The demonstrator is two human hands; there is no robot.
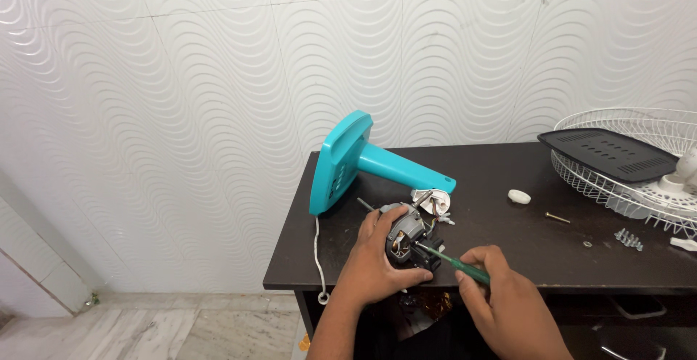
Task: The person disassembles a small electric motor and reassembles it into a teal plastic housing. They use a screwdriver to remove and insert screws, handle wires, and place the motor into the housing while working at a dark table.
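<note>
Looking down from my head, I see a dark wooden table set against a white wavy-tiled wall, with pale marble floor to the left. My left hand is curled tight around the grey fan motor at the table's front edge. My right hand pinches a green-handled screwdriver, its tip in the motor. Just behind lies the teal fan stand; a white wire guard and loose screws sit well to the right.

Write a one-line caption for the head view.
Left hand steadies a fan motor on a dark table while right hand applies a green-handled screwdriver.
</note>
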